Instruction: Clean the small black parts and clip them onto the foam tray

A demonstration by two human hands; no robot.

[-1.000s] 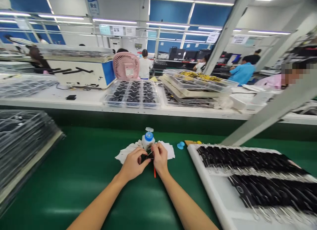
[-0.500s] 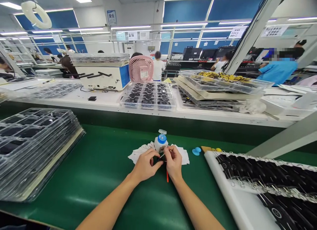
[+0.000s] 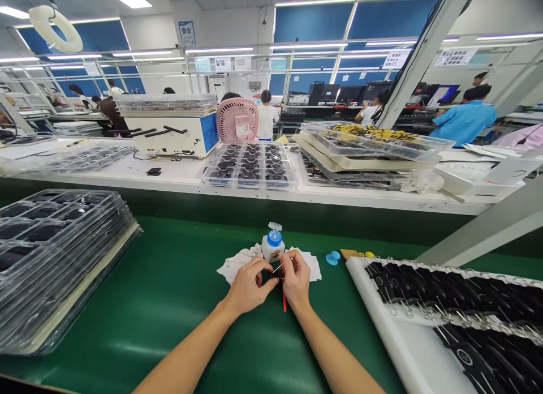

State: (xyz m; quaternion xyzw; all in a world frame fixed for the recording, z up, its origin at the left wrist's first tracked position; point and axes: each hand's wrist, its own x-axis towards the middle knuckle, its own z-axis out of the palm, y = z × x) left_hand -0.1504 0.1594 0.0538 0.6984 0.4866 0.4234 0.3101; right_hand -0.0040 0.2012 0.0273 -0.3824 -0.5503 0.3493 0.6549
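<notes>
My left hand [image 3: 250, 286] pinches a small black part [image 3: 275, 273] between thumb and fingertips. My right hand [image 3: 296, 278] is closed close beside it, gripping a thin red stick-like tool [image 3: 284, 299] whose lower end hangs below the fingers. A fine pale line runs between the fingertips at the black part; whether it belongs to the tool I cannot tell. Just behind the hands stands a white bottle [image 3: 271, 251] with a blue top and its clear flip lid raised. Crumpled white tissue [image 3: 237, 264] lies behind my left hand, and more white paper [image 3: 313, 265] beside my right.
Stacked clear trays [image 3: 72, 258] with black parts stand at the left. On the right, a white foam tray [image 3: 373, 312] holds rows of black parts with metal pins. A blue suction-cup-like piece [image 3: 333, 257] lies nearby. A shelf [image 3: 178, 184] runs across behind.
The view has shifted slightly. Both hands stay together at the same spot before the bottle, and a little more of the black part shows between the fingers.
</notes>
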